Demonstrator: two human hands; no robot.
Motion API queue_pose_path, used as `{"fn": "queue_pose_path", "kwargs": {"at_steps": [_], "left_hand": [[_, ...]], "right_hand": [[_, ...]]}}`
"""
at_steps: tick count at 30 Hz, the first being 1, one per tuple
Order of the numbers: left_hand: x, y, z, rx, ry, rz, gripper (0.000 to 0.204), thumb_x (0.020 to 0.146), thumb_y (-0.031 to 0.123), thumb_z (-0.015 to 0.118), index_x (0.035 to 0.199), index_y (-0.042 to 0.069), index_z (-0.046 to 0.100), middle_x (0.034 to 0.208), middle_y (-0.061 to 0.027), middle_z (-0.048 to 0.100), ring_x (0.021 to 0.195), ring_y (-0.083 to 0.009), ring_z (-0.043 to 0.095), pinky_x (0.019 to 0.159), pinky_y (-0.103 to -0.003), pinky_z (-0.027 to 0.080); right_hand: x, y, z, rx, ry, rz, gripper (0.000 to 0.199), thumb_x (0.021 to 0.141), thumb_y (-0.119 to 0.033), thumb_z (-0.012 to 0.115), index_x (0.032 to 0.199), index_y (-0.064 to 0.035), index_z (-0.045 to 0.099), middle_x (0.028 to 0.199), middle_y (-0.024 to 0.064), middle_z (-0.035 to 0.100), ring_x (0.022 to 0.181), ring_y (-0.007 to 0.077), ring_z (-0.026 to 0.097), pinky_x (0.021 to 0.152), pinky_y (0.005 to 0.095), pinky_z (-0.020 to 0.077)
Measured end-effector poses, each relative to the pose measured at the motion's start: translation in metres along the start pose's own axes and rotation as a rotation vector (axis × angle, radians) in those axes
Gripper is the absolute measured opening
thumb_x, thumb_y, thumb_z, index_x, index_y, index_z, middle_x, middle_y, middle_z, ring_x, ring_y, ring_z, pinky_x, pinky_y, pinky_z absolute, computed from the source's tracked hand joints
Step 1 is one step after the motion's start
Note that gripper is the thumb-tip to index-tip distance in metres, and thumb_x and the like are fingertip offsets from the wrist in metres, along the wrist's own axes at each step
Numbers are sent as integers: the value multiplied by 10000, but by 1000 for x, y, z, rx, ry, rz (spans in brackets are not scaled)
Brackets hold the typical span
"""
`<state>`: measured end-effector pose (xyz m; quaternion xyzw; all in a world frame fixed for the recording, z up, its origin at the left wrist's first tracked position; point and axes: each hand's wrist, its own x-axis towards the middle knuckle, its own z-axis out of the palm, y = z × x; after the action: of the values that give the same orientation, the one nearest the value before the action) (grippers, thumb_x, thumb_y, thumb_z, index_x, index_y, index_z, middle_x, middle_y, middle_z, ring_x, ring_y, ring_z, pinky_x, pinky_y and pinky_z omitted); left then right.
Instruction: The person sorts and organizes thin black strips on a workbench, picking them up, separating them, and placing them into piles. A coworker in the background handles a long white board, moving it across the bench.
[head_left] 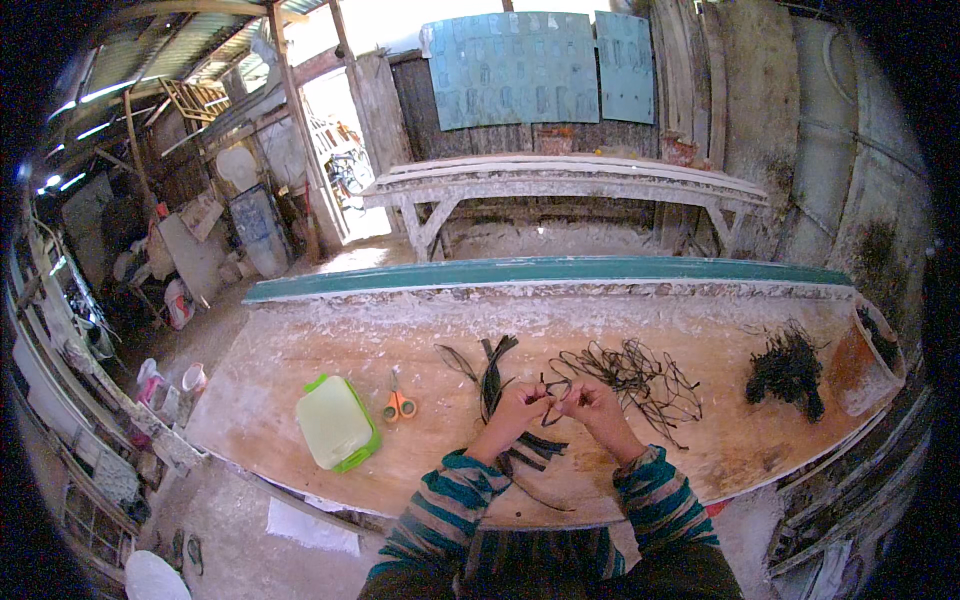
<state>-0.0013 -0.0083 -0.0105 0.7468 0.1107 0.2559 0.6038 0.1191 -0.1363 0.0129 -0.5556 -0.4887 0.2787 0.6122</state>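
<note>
"While you're at the table, where's the black strand?"
"Between my left hand and right hand, fingertips pinched narrow on it."
"Nearby?"
"Dark strips beside my left hand, tangled black loops to my right, orange-handled scissors farther left."

A thin, bent black cord is pinched between the left hand and right hand. Flat black strips lie loosely bunched by the left; thin dark loops sprawl tangled beyond the right.
</note>
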Motion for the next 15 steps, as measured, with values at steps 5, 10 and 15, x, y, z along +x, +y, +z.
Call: {"fn": "queue_pose_path", "kwargs": {"at_steps": [5,10,15], "left_hand": [[0,9,2,-193,-59,-79,98,846,140,564,855,47,591,724,51,517,631,-42,431,602,-197,363],[0,7,0,-261,-176,-18,118,835,168,594,859,52,588,727,56,514,634,-41,446,602,-191,373],[-13,23,8,-428,-300,-213,100,802,150,603,826,61,566,724,41,521,661,-50,475,601,-198,394]], "right_hand": [[10,9,-1,-48,163,-57,169,744,-43,657,717,-85,496,699,-37,504,670,50,460,606,210,369],[12,22,-6,-188,235,-100,155,744,-33,644,731,-76,495,669,-48,478,640,44,429,577,201,354],[16,33,-10,-273,352,-92,125,758,-38,628,753,-71,507,653,-58,446,613,41,396,550,197,336]]}}
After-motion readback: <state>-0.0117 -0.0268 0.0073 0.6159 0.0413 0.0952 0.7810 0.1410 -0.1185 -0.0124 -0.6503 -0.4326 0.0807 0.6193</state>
